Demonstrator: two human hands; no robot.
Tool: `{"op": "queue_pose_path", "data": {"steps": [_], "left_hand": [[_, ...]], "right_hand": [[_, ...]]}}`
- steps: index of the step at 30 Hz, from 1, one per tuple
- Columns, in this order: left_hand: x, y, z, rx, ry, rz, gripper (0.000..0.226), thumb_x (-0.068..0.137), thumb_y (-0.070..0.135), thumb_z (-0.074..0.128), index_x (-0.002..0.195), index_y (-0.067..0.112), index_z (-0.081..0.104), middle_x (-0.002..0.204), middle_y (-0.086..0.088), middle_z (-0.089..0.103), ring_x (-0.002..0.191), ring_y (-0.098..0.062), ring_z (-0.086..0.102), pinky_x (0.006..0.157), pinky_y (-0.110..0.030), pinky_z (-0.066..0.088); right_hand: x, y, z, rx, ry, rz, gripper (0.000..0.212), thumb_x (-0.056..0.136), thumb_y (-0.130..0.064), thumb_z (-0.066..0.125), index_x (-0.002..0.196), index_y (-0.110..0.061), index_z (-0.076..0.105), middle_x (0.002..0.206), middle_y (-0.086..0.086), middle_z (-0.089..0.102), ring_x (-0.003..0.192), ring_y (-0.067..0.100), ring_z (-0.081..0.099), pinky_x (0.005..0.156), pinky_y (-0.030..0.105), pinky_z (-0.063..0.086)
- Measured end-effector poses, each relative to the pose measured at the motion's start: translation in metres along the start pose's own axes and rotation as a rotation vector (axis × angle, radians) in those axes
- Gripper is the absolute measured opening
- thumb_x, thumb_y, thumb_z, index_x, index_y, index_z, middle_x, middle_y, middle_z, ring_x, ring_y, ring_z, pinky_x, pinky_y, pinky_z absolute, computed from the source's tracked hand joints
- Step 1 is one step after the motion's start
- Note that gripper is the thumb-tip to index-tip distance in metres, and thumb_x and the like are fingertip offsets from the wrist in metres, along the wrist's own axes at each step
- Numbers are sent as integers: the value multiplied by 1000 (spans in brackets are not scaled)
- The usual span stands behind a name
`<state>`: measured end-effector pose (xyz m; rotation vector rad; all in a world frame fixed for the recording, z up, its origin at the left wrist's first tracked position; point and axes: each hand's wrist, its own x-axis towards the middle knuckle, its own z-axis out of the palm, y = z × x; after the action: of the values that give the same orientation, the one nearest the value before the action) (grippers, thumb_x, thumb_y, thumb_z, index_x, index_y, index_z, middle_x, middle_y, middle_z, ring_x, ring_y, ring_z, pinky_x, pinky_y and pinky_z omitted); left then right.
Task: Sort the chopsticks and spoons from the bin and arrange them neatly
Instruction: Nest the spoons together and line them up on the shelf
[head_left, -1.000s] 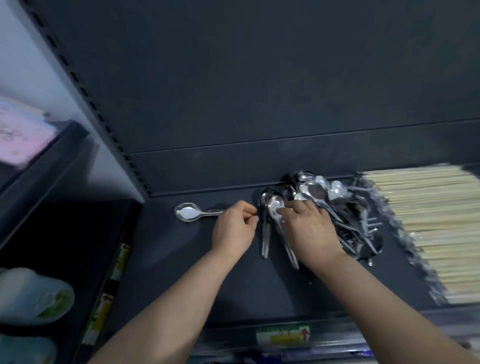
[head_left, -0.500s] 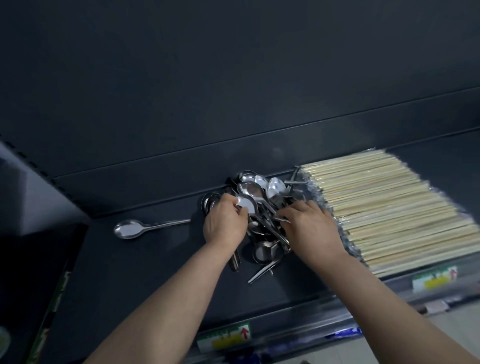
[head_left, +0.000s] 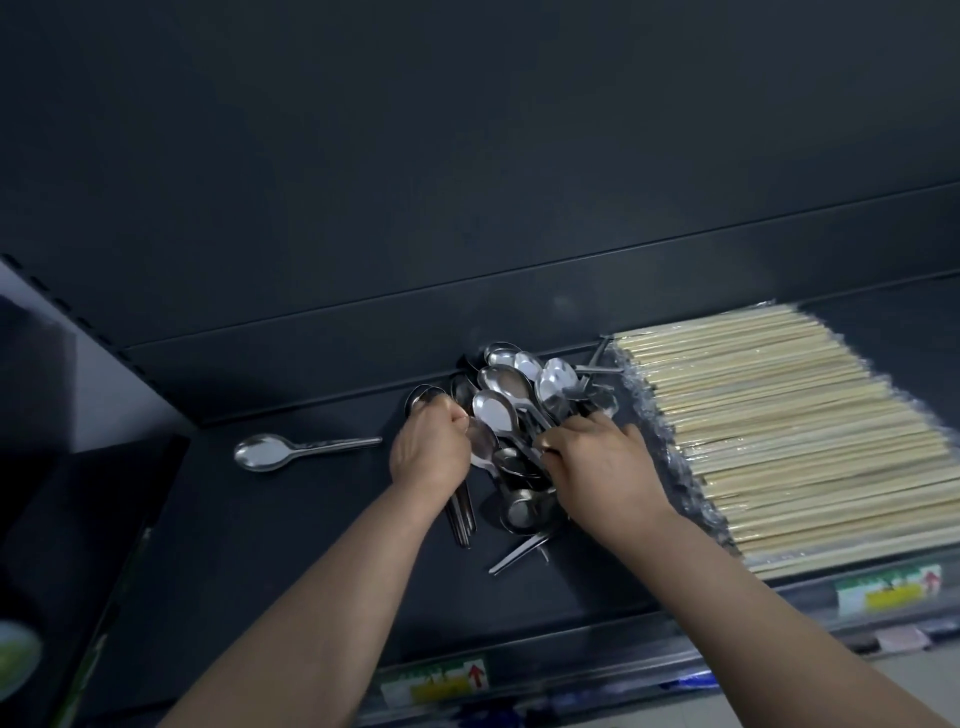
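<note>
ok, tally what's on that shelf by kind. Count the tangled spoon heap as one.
Lone spoon: 1
Spoon heap: 1
Wrapped chopstick stack: 1
Shelf-edge labels: 2
Total: 5

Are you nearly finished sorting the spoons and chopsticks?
Partly. Done: the pale wooden chopsticks lie in a neat row, and one shiny metal spoon lies alone on the dark shelf. In hand: the left hand grips a bunch of spoons, while the right hand pinches handles in the jumbled pile of metal spoons. Left: untangling that pile.
</note>
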<state>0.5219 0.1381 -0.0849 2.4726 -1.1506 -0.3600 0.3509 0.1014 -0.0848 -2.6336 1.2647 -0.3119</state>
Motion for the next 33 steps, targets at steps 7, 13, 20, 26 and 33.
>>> {"op": "queue_pose_path", "data": {"steps": [7, 13, 20, 26, 33], "left_hand": [[1, -15, -38, -194, 214, 72, 13, 101, 18, 43, 95, 17, 55, 83, 2, 61, 81, -21, 56, 70, -38, 47], [10, -24, -42, -592, 106, 7, 14, 95, 17, 56, 83, 21, 64, 82, 1, 68, 70, -10, 63, 72, -35, 54], [25, -52, -26, -152, 73, -42, 16, 91, 31, 62, 100, 19, 65, 100, -1, 70, 98, -23, 63, 83, -33, 51], [34, -39, -17, 58, 27, -53, 25, 87, 41, 65, 99, 19, 61, 99, -2, 67, 96, -27, 62, 69, -29, 40], [35, -48, -29, -123, 19, -36, 14, 87, 33, 64, 80, 20, 64, 80, 2, 68, 83, -23, 65, 67, -28, 46]], "right_hand": [[17, -44, -7, 299, -48, 4, 30, 97, -39, 45, 118, -24, 61, 110, 1, 67, 109, 24, 56, 90, 38, 45], [25, -64, -2, 433, -151, 137, 34, 95, -26, 44, 129, -27, 52, 102, 0, 71, 98, 23, 63, 83, 35, 51], [30, -45, -10, 459, -86, 319, 43, 94, -8, 38, 137, -14, 42, 116, 12, 64, 108, 30, 57, 71, 28, 35], [29, -42, -2, 610, -128, 422, 39, 90, -11, 40, 128, -16, 44, 108, 10, 65, 93, 30, 64, 82, 41, 51], [34, -50, -5, 771, -113, 416, 37, 93, -9, 39, 129, -19, 43, 103, 4, 62, 79, 22, 70, 67, 38, 58]]}}
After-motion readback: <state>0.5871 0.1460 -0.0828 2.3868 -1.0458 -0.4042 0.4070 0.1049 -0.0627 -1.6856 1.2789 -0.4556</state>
